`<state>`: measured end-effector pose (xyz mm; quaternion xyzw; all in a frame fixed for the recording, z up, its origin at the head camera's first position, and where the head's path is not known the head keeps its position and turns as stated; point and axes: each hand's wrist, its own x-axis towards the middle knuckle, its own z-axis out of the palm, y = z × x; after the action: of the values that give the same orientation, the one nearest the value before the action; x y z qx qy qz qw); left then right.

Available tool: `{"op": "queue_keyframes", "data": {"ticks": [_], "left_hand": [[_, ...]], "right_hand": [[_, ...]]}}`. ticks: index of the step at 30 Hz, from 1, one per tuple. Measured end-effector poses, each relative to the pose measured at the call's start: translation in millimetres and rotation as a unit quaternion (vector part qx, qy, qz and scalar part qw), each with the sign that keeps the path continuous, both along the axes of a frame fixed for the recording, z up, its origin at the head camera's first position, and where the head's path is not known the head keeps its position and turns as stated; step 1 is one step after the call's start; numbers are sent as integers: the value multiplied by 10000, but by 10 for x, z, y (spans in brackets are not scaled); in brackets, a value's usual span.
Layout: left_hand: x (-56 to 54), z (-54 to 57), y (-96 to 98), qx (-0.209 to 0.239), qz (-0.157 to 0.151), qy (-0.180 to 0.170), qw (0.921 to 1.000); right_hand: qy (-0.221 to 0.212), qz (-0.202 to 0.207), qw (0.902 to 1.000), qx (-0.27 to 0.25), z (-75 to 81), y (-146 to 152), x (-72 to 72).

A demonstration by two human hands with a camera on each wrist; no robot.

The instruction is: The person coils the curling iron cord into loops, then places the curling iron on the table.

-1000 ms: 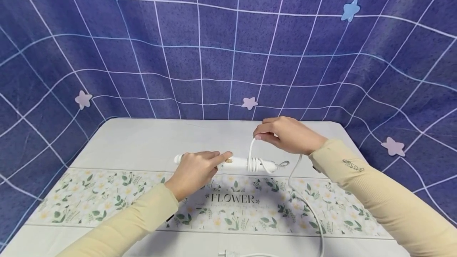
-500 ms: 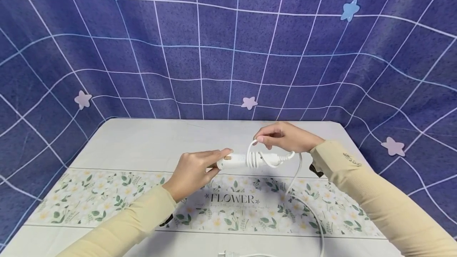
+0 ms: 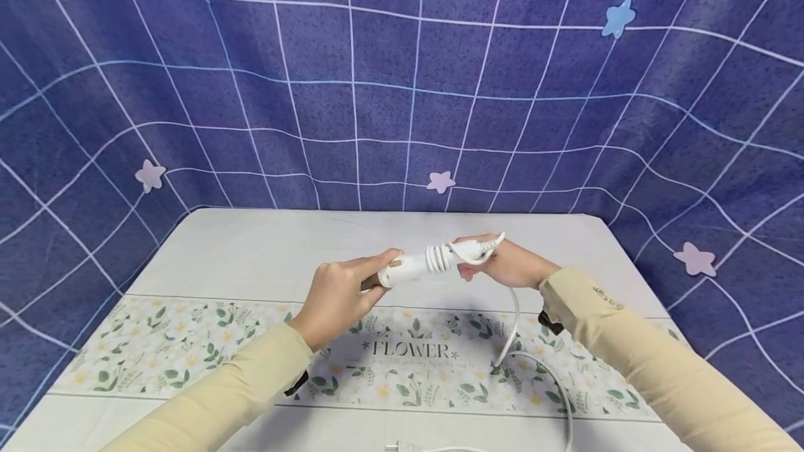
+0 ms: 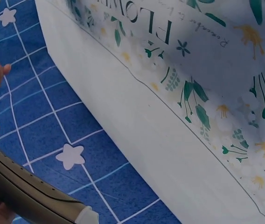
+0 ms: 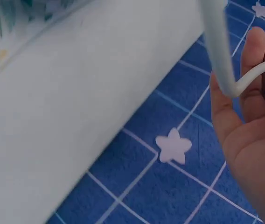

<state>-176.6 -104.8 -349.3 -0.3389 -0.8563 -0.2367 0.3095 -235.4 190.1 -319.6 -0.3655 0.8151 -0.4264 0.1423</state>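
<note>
1. Left hand (image 3: 339, 293) grips the dark barrel (image 4: 30, 191), fingers bent round it, probably to steady the wand while leaving its white handle (image 3: 408, 269) free for the coils (image 3: 438, 258).
2. Right hand (image 3: 518, 264), behind the handle's far end, appears to pinch the cord (image 3: 516, 326), perhaps to guide it; the fingers seen are loosely extended.
3. The wand seems lifted off the table (image 3: 251, 243), handle pointing between two and three o'clock; the plug (image 3: 408, 447) lies at six.
4. Forearms enter from about seven and four o'clock.
</note>
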Motion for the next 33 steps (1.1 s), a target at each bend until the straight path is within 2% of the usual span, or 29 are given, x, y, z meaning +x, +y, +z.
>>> {"op": "queue_keyframes", "data": {"ticks": [3,6,14,18,23,27,33], "left_hand": [[-25,-5,-15,70,259,-48,9996],[-43,0,-12,183,472,-180,9986],[-31,10,14,377,581,-674,9953],[-27,23,32,386,729,-751,9938],[-33,50,31,261,1188,-788,9894],[-54,70,8,268,1477,-968,9839],[-115,67,-44,476,1722,-1145,9772]], "right_hand": [[-183,-281,9994,0,-46,-51,40],[-334,-356,9987,-139,-86,-100,74],[-357,-395,9982,-276,-207,-212,127],[-84,-433,9990,-23,-247,-235,175],[235,-410,9981,395,-297,-218,263],[215,-399,9979,462,-333,-178,332],[153,-532,9960,703,-334,-132,432]]}}
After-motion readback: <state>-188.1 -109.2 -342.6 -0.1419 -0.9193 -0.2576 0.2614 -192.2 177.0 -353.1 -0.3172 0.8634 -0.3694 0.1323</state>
